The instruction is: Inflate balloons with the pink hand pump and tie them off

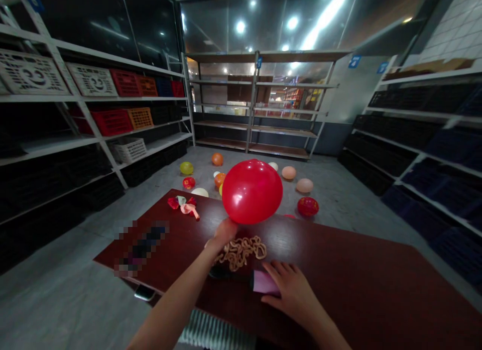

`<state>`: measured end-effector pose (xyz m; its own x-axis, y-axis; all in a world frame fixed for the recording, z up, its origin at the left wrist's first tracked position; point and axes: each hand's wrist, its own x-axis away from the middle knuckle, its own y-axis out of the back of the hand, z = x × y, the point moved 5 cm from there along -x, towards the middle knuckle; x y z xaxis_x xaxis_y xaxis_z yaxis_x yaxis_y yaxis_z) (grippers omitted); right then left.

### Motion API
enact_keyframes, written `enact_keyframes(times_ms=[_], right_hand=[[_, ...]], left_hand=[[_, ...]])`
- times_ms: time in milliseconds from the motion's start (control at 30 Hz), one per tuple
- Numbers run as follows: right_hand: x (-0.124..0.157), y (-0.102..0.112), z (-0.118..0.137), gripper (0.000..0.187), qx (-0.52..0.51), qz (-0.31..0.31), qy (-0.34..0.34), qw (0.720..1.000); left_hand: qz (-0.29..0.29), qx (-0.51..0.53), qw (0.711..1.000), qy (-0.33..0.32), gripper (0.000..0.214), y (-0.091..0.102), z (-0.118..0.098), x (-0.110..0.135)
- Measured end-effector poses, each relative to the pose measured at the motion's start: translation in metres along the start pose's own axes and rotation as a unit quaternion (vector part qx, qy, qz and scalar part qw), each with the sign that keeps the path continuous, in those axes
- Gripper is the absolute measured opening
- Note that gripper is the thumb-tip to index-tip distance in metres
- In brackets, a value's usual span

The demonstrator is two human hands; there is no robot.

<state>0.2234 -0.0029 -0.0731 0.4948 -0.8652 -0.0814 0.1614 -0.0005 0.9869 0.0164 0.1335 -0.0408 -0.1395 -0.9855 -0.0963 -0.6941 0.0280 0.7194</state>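
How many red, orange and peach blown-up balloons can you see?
Red balloons: 3, one held by the left hand
Orange balloons: 2
Peach balloons: 2
Total: 7

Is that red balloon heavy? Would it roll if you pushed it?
Probably very light: the left hand holds the balloon up by its neck. Round and smooth, it would likely roll or drift if pushed. Its tight, shiny skin may pop easily.
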Motion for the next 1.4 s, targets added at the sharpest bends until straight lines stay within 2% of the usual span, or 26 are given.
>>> enact_keyframes(times_ms=[133,267,400,500,633,900,1033,1200,1400], right_hand=[[-0.017,0.008,0.014,0.069,-0.046,0.012,0.022,0.999],[-0.051,0.019,0.021,0.057,-0.054,-0.037,0.03,0.997],[-0.088,0.018,0.012,0.076,-0.037,-0.08,0.049,0.995],[-0.102,0.009,-0.001,0.079,-0.035,-0.089,0.066,0.993],[-0.103,0.001,-0.015,0.074,-0.013,-0.084,0.033,0.996],[-0.097,0.011,-0.017,0.06,0.078,-0.057,-0.041,0.994],[-0.094,0.012,-0.017,0.055,0.114,-0.051,-0.035,0.992],[-0.093,0.012,-0.019,0.039,0.124,-0.06,-0.023,0.99],[-0.092,0.016,-0.016,0.03,0.097,-0.059,0.009,0.993]], left_hand=[[0.035,-0.089,0.994,0.045,0.019,-0.02,-0.007,0.001],[0.078,-0.147,0.985,0.036,0.021,-0.037,-0.021,-0.001],[0.101,-0.182,0.978,0.019,0.03,-0.047,-0.025,-0.004],[0.11,-0.21,0.971,0.004,0.032,-0.052,-0.024,-0.005],[0.11,-0.232,0.966,-0.012,0.033,-0.055,-0.026,-0.003],[0.128,-0.254,0.954,-0.095,0.032,-0.052,-0.041,0.01],[0.151,-0.282,0.933,-0.165,0.03,-0.048,-0.038,0.017],[0.142,-0.277,0.933,-0.18,0.026,-0.041,-0.028,0.023],[0.139,-0.283,0.93,-0.19,0.024,-0.043,-0.036,0.029]])
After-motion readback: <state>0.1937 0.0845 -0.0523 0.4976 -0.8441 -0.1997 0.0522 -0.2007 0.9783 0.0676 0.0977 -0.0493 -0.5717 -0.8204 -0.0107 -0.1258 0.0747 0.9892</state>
